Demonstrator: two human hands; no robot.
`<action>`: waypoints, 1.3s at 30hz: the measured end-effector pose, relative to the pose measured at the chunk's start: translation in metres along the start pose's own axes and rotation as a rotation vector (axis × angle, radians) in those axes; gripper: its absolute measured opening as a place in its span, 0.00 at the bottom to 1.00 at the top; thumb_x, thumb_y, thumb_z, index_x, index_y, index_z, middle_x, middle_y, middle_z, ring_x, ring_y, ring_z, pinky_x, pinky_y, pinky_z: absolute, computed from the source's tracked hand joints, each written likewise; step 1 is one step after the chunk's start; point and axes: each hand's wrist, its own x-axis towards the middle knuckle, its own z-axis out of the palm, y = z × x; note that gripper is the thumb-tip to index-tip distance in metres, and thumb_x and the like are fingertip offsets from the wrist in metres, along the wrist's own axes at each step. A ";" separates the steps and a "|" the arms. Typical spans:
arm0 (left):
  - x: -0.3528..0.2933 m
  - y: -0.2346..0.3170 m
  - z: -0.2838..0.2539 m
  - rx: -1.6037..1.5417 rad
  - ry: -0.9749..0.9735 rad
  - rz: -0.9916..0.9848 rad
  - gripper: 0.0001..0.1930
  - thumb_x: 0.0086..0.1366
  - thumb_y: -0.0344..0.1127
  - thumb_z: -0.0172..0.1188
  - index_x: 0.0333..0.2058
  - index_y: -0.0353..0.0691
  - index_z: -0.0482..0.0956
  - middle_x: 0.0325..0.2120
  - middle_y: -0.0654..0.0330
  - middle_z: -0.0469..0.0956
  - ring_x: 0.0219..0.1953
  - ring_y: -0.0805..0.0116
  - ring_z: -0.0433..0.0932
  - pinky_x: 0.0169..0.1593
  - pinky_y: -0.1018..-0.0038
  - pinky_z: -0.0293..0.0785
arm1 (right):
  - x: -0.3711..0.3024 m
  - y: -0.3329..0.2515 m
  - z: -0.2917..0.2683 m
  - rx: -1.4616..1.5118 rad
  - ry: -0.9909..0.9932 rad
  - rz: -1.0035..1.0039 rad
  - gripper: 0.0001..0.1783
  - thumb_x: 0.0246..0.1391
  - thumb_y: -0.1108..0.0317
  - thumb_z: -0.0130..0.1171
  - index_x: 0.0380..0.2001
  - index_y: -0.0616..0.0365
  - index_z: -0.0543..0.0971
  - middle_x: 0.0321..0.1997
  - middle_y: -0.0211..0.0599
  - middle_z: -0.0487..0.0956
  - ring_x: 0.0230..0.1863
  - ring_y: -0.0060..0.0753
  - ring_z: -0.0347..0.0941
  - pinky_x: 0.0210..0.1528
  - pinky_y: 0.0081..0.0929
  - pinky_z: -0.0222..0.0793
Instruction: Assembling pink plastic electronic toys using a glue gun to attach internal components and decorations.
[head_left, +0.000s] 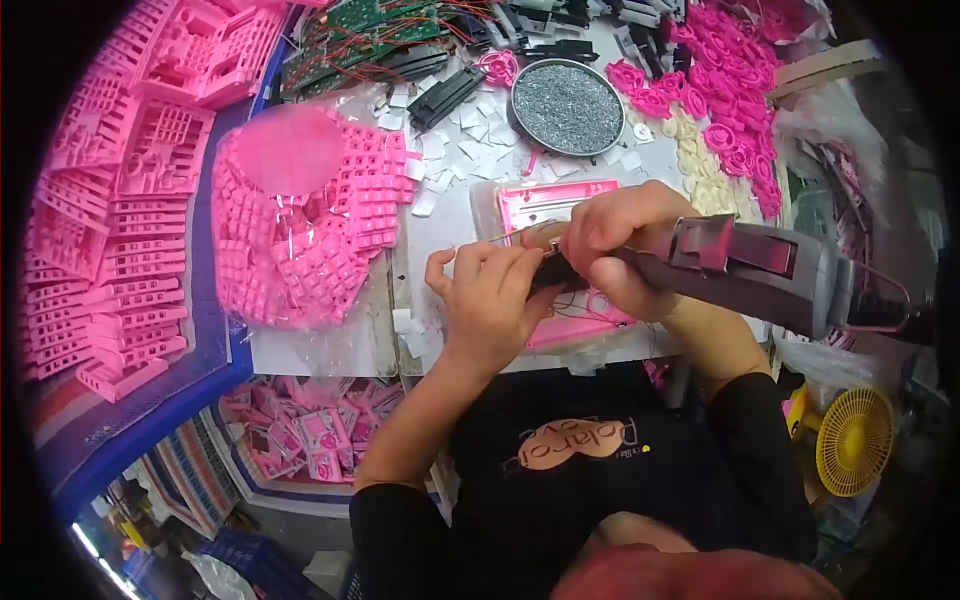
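Observation:
My right hand [630,250] is wrapped round the front end of a grey electric screwdriver [755,265], which lies nearly level with its body pointing off to the right. My left hand [490,300] has its fingers bent and pressed round a small black part [553,271], just left of the tool's front end. Both hands meet over a pink plastic casing [603,186] on the worktable, and thin dark wires show beside the fingers. The screwdriver's tip is mostly hidden by my hands.
A round tin of small screws [567,107] stands beyond the hands, among white paper squares [475,165]. Left are a bag of pink key pieces [300,225] and stacked pink casings [130,240]. Circuit boards [350,45], pink rings [735,100] and a yellow fan [855,441] surround the place.

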 end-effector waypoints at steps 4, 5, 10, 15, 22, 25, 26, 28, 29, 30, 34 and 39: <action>0.000 0.000 0.000 -0.021 0.003 0.002 0.25 0.49 0.44 0.75 0.46 0.45 0.82 0.41 0.70 0.80 0.46 0.67 0.74 0.56 0.52 0.51 | -0.002 0.000 -0.001 -0.025 -0.006 0.025 0.13 0.64 0.69 0.61 0.45 0.53 0.67 0.24 0.32 0.70 0.25 0.25 0.67 0.49 0.51 0.79; 0.000 0.000 -0.001 -0.026 0.005 0.005 0.25 0.48 0.44 0.75 0.46 0.45 0.82 0.41 0.69 0.80 0.46 0.67 0.74 0.56 0.52 0.51 | -0.001 -0.001 -0.001 -0.046 -0.013 0.030 0.13 0.64 0.69 0.61 0.45 0.53 0.67 0.24 0.32 0.70 0.25 0.25 0.67 0.49 0.51 0.79; 0.001 -0.001 -0.002 -0.027 -0.008 0.019 0.27 0.47 0.43 0.75 0.47 0.44 0.81 0.42 0.68 0.80 0.46 0.66 0.74 0.55 0.52 0.52 | 0.002 -0.002 -0.001 -0.076 -0.024 0.023 0.13 0.64 0.69 0.61 0.44 0.53 0.67 0.24 0.32 0.70 0.25 0.25 0.67 0.47 0.50 0.79; 0.003 -0.001 0.000 -0.012 0.037 0.057 0.20 0.50 0.42 0.72 0.40 0.43 0.82 0.39 0.67 0.80 0.43 0.64 0.75 0.53 0.57 0.55 | 0.002 -0.004 -0.001 -0.114 -0.032 0.039 0.13 0.64 0.69 0.61 0.44 0.53 0.66 0.25 0.33 0.71 0.25 0.26 0.68 0.46 0.48 0.79; 0.004 -0.003 -0.001 -0.031 0.052 0.080 0.20 0.45 0.39 0.74 0.39 0.42 0.82 0.39 0.66 0.80 0.42 0.63 0.76 0.51 0.57 0.55 | 0.001 -0.003 0.001 -0.100 -0.023 0.075 0.12 0.64 0.70 0.60 0.44 0.54 0.66 0.24 0.35 0.71 0.25 0.27 0.69 0.44 0.45 0.79; 0.004 -0.004 0.001 -0.045 0.071 0.099 0.19 0.45 0.36 0.73 0.37 0.41 0.80 0.39 0.65 0.80 0.42 0.63 0.76 0.50 0.57 0.56 | 0.005 -0.002 -0.001 -0.179 -0.054 0.023 0.11 0.63 0.73 0.60 0.42 0.56 0.68 0.24 0.36 0.72 0.24 0.28 0.70 0.42 0.43 0.80; 0.003 -0.005 0.002 -0.050 0.080 0.108 0.18 0.45 0.35 0.73 0.36 0.41 0.80 0.39 0.65 0.80 0.42 0.63 0.76 0.49 0.57 0.56 | 0.007 -0.001 -0.001 -0.192 -0.067 0.003 0.10 0.62 0.74 0.60 0.41 0.57 0.69 0.23 0.37 0.72 0.24 0.29 0.70 0.42 0.43 0.80; 0.000 -0.007 0.007 -0.068 0.069 0.104 0.21 0.46 0.36 0.73 0.41 0.41 0.81 0.39 0.67 0.79 0.44 0.65 0.75 0.53 0.56 0.55 | 0.011 -0.001 0.002 -0.175 -0.083 -0.036 0.09 0.61 0.76 0.60 0.39 0.59 0.70 0.23 0.38 0.73 0.23 0.29 0.71 0.41 0.42 0.80; 0.000 -0.007 0.008 -0.077 0.064 0.103 0.23 0.46 0.37 0.74 0.43 0.41 0.82 0.39 0.68 0.79 0.46 0.66 0.75 0.54 0.56 0.54 | 0.013 0.000 0.002 -0.157 -0.104 -0.049 0.08 0.60 0.76 0.60 0.39 0.60 0.70 0.23 0.39 0.73 0.23 0.30 0.72 0.41 0.43 0.81; 0.000 -0.006 0.009 -0.083 0.076 0.103 0.23 0.46 0.37 0.74 0.43 0.40 0.82 0.39 0.68 0.79 0.45 0.66 0.75 0.54 0.56 0.54 | 0.014 0.000 0.001 -0.141 -0.126 -0.063 0.08 0.60 0.77 0.60 0.38 0.61 0.70 0.23 0.39 0.74 0.22 0.31 0.72 0.42 0.43 0.81; -0.001 -0.007 0.008 -0.037 0.070 0.122 0.23 0.46 0.37 0.74 0.42 0.41 0.82 0.39 0.68 0.79 0.46 0.65 0.75 0.55 0.55 0.55 | 0.010 0.007 -0.004 -0.045 -0.125 -0.026 0.20 0.51 0.71 0.69 0.44 0.61 0.71 0.31 0.40 0.75 0.31 0.34 0.74 0.49 0.44 0.78; 0.014 -0.013 -0.002 -0.161 -0.024 -0.019 0.20 0.48 0.37 0.74 0.42 0.43 0.81 0.39 0.60 0.79 0.48 0.58 0.75 0.59 0.54 0.54 | -0.008 0.007 -0.026 -0.111 -0.016 0.161 0.50 0.35 0.60 0.81 0.63 0.59 0.70 0.53 0.47 0.74 0.56 0.44 0.72 0.59 0.42 0.70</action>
